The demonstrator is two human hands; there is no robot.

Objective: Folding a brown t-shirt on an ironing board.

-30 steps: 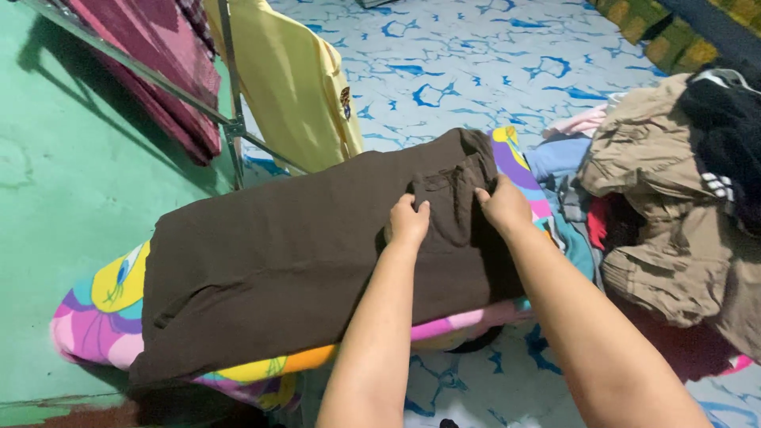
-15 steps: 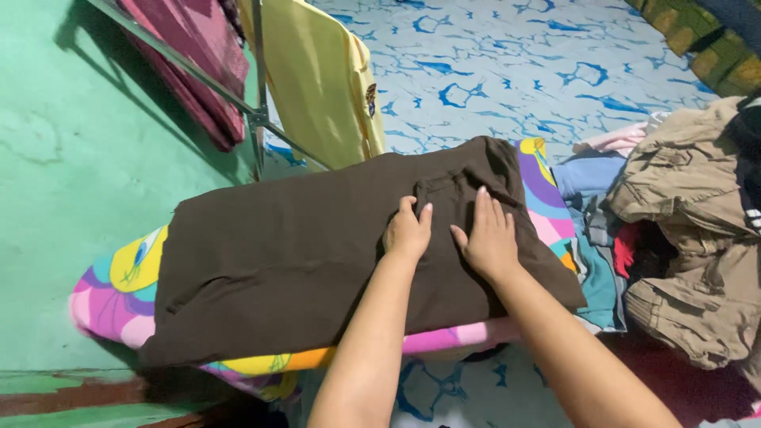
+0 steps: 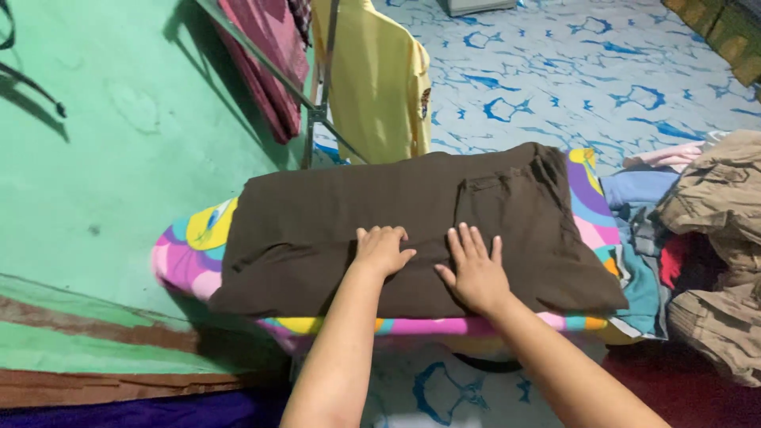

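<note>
A dark brown garment lies spread flat over a colourful padded board. My left hand rests on the cloth near its front middle, fingers curled with the knuckles down. Just to its right, my right hand lies flat on the same cloth with the fingers spread. Neither hand holds anything. A pocket seam shows on the garment above my right hand.
A yellow shirt and a maroon cloth hang on a metal rack behind the board. A heap of khaki and mixed clothes lies at the right. A green wall is at the left, a blue-patterned floor beyond.
Both hands have slid down the garment toward its near edge and moved leftward. The right hand has flattened out with spread fingers. The camera view shifted right.
</note>
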